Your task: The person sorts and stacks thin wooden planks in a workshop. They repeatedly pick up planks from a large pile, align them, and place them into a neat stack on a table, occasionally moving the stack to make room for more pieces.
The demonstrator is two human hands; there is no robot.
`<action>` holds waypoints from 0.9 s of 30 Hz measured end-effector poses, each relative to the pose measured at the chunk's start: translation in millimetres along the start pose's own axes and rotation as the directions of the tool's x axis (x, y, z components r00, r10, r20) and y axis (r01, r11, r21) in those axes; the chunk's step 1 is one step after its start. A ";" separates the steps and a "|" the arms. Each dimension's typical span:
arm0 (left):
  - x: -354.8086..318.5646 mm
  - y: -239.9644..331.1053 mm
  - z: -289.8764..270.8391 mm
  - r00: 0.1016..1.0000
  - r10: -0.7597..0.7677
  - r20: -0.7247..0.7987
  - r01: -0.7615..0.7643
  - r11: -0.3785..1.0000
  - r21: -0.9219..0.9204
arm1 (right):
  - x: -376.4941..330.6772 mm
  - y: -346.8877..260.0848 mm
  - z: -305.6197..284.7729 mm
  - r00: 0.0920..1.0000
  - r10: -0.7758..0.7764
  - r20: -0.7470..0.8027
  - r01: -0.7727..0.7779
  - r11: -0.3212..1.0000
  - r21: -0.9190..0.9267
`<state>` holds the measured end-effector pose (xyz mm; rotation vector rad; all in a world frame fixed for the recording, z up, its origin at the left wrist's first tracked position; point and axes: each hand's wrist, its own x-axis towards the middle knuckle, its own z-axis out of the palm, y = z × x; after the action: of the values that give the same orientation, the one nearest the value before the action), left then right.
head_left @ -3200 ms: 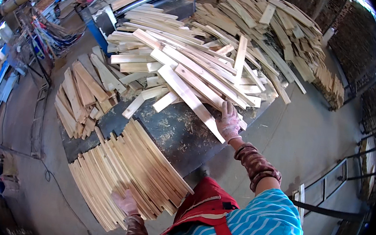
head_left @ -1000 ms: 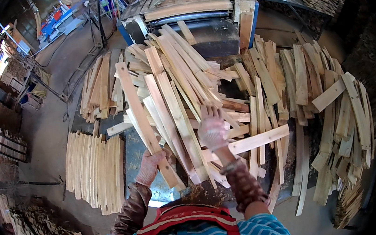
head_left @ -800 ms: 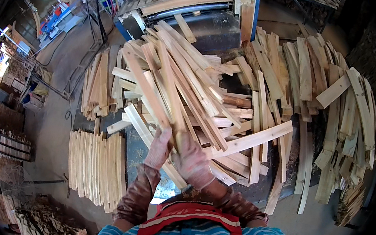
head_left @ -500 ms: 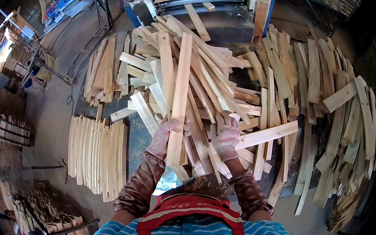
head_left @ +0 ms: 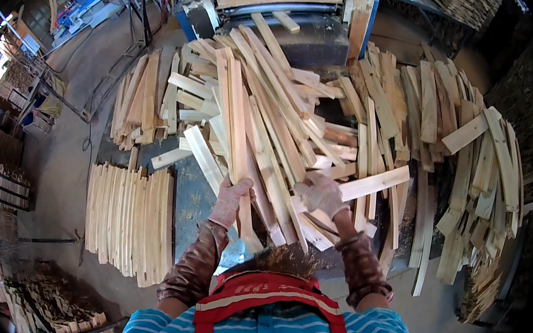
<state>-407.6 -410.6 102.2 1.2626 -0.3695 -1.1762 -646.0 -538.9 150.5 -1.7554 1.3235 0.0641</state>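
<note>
My left hand (head_left: pixel 232 201), in a pale stained glove, is closed round the lower part of a long wooden slat (head_left: pixel 237 123). The slat points away from me and leans slightly left, lying close alongside another slat. To its right, my gloved right hand (head_left: pixel 321 194) is over the near part of a loose pile of wooden slats (head_left: pixel 278 125). Its fingers are bent and smeared by motion, so whether they grip a slat is unclear. A single slat (head_left: pixel 376 183) lies crosswise just right of that hand.
An even row of slats (head_left: pixel 130 220) lies at the left of the dark table (head_left: pixel 189 207). More slats (head_left: pixel 138 97) are heaped behind it. Draped bundles (head_left: pixel 478 179) crowd the right side. A machine with a roller (head_left: pixel 282 10) stands at the far edge.
The slat in my left hand has tilted left and turned, showing less of its broad face. My right hand has shifted slightly and blurred. The whole view has moved a little.
</note>
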 end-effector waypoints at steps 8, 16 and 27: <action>-27.3 -9.1 15.7 0.992 -0.005 0.127 0.025 0.987 -0.157 | -86.4 -63.6 78.0 0.942 -0.205 -0.265 0.218 0.976 0.019; -46.2 28.8 11.6 0.984 -0.051 0.168 0.076 0.986 -0.145 | 1.6 -16.6 51.4 0.601 -0.381 -0.703 0.278 0.924 -0.264; -58.4 58.5 -3.7 0.999 0.052 -0.006 -0.052 0.962 -0.268 | 99.4 8.3 -27.7 0.874 -0.158 -0.460 0.052 0.971 -0.235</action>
<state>-401.3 -368.2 172.9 1.0112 -0.2327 -1.1401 -622.9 -631.1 109.6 -2.1160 1.6115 -0.3197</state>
